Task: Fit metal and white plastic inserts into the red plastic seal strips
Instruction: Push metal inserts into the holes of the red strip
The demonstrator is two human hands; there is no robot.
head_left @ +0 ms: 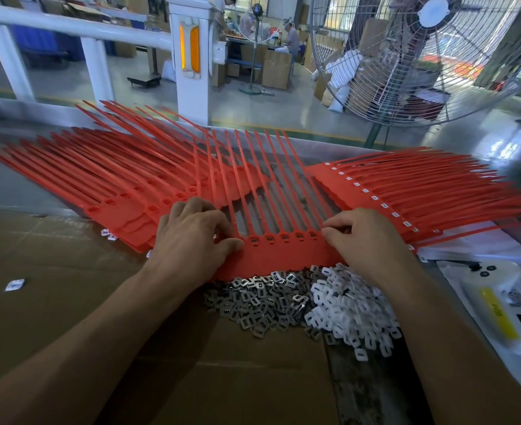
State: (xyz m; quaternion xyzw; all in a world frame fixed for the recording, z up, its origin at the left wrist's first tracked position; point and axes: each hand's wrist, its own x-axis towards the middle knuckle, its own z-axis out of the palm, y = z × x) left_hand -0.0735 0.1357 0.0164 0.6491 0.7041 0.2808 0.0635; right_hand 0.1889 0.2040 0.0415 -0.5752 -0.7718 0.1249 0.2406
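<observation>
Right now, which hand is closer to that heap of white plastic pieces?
The right hand. It rests on the red seal strip just above the white plastic pieces. The left hand is farther off, up and to their left, beyond the metal pieces.

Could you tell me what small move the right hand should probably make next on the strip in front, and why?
Probably reach back to the white inserts for a cap: the strip has metal pieces seated in its sockets, none capped white yet, and the right hand rests at the row's right end.

A large caged fan [421, 53] stands behind the table [23, 179]; cardboard [69, 286] covers it, white railing [69, 29] beyond, perhaps packaging [495, 302] at right.
</observation>
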